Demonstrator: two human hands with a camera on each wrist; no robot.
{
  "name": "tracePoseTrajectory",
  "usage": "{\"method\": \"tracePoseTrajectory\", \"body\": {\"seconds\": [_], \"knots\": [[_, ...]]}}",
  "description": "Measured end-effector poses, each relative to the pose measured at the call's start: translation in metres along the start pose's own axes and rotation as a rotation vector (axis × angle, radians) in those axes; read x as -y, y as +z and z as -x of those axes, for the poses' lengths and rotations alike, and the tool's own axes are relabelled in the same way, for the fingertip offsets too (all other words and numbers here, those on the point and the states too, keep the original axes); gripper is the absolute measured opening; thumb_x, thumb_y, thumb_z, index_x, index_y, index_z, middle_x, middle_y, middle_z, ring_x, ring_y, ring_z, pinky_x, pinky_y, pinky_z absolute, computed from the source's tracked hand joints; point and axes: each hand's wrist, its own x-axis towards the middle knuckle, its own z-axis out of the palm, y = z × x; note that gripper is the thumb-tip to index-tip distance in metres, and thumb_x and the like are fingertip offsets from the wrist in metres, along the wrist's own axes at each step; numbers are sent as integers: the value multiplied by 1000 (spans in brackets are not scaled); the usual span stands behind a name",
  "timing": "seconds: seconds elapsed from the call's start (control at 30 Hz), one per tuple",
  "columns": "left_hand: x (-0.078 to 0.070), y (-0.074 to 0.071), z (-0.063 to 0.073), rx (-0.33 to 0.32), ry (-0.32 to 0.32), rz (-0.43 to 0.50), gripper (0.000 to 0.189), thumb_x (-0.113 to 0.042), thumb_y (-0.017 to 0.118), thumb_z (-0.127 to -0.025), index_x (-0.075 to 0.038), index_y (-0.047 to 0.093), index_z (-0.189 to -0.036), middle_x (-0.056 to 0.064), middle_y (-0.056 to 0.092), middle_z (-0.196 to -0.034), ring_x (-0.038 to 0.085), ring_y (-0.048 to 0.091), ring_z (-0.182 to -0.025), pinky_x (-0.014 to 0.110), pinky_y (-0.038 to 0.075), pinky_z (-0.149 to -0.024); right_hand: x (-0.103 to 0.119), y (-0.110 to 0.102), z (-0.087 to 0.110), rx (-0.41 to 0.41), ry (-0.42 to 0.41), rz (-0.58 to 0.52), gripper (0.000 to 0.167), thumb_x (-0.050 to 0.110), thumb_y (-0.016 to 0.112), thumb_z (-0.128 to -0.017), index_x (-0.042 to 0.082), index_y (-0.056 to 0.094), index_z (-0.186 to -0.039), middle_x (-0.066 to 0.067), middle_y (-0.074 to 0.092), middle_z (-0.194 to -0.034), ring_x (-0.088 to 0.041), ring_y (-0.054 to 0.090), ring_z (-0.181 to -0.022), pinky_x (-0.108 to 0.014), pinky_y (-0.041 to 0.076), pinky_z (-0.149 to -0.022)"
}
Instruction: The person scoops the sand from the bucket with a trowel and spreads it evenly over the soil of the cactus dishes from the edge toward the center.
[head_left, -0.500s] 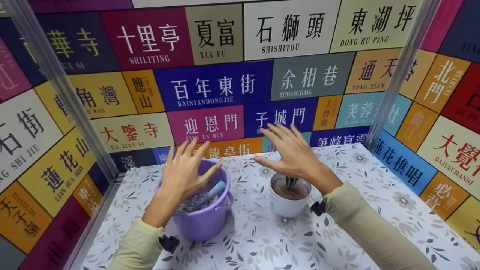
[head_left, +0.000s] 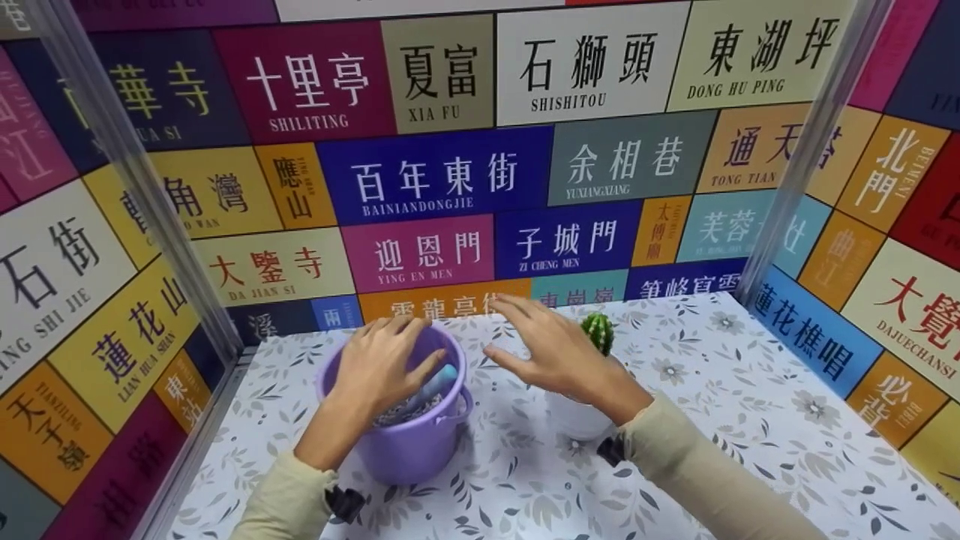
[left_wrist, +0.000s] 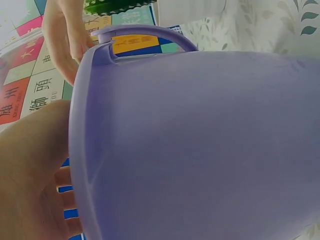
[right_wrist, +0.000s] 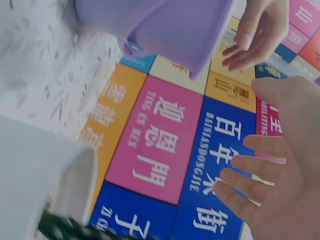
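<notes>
A purple bucket (head_left: 409, 454) stands on the table at the left in the head view. Grey gravel (head_left: 407, 413) and a light blue rod-like thing (head_left: 444, 378) lie inside it. Above the bucket's mouth is my left hand (head_left: 379, 364), palm down, holding nothing; the left wrist view has its fingers (left_wrist: 64, 200) beyond the rim. My right hand (head_left: 559, 352) hovers in front of a white pot (head_left: 581, 421), fingers spread and nothing in its grasp. A green cactus (head_left: 598, 331) rises from the pot, its lower part hidden behind that hand.
A white tablecloth (head_left: 675, 427) with grey leaves and flowers covers the table. Colourful sign-printed walls (head_left: 442, 176) enclose the back and sides, with clear corner posts (head_left: 780, 180). The bucket's handle (head_left: 461, 409) hangs down its right side.
Both hands have come down lower. My right hand has moved left toward the bucket, uncovering the cactus top, and the left hand's fingers are less spread. The head view has shifted slightly.
</notes>
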Motion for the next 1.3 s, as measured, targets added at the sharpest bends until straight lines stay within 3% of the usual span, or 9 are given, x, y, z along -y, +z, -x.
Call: {"method": "tracePoseTrajectory", "body": {"seconds": [0.23,0.4,0.57,0.67,0.8,1.07,1.3], "knots": [[-2,8,4,-17,9,28,52,-52,73,-100,-15,71,-136,13,77,-131,40,74,-119,59,59,-105,12,27,4,14,-4,-112,72,60,61,-105,27,42,-166,-4,48,-170,-30,51,-154,-57,47,-121],[-5,13,5,15,19,73,44,-47,77,-99,-16,74,-131,11,80,-122,37,79,-102,55,64,-92,17,45,7,15,-11,-216,69,58,59,-107,25,44,-165,-1,51,-167,-27,56,-150,-52,49,-120],[-5,14,6,64,4,131,38,-41,81,-98,-17,76,-127,7,81,-120,32,79,-103,52,64,-93,23,61,8,11,-24,-432,65,51,60,-109,21,45,-165,-5,56,-163,-24,64,-139,-44,60,-107],[-5,14,6,88,-4,167,36,-38,82,-97,-17,76,-126,5,81,-119,30,78,-108,52,64,-97,27,70,6,8,-40,-575,63,43,60,-111,16,44,-165,-7,56,-162,-23,62,-141,-36,62,-102],[-4,15,5,110,-7,207,35,-36,83,-96,-17,77,-126,4,81,-119,29,78,-113,52,63,-98,31,80,5,-18,-25,-665,64,40,59,-112,11,42,-166,-10,54,-164,-26,62,-143,-32,62,-100],[-1,19,2,145,21,299,30,-26,85,-94,-14,79,-121,6,82,-115,26,78,-107,51,64,-95,39,98,6,-81,67,-803,63,37,59,-112,14,40,-167,-14,62,-157,-31,63,-142,-42,61,-104],[-1,25,-2,170,58,386,26,-18,83,-95,-10,79,-119,8,82,-113,25,79,-106,46,64,-96,42,109,11,-150,88,-868,60,32,59,-112,14,41,-167,-14,60,-158,-30,61,-145,-50,54,-114]]}}
